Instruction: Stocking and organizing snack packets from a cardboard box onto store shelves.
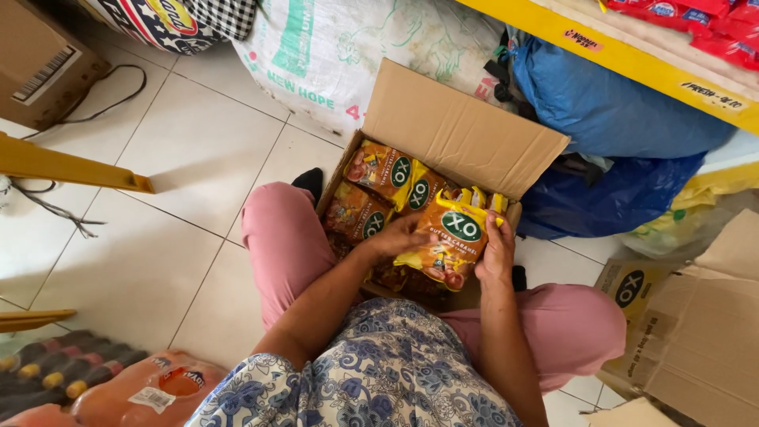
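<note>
Holding one orange-and-yellow sweet packet (448, 243) between both hands, the person sits on the tiled floor (182, 150) with an open cardboard box (458, 130) set between the knees. Left hand (399, 236) is clenched on the packet's left edge, fingers curled over its front face. Right hand (498, 251) lies flat against the packet's right edge, thumb side toward the camera; its grip appears to be closed on the packet, though the fingers behind are hidden. The packet is raised just above the near end of the box, tilted, touching both hands. Inside the box lie further packets of the same kind (385, 170), stacked on their sides against the left wall, and one lower packet (356, 215) just beside the left wrist. The box's rear flap stands upright. Behind the box rest a white woven sack (332, 55) and blue plastic bags (609, 111). A flattened carton (696, 316) lies to the right, well apart from the hands. A shrink-wrapped pack of bottles (150, 387) sits near the left, at the lower edge of view.
</note>
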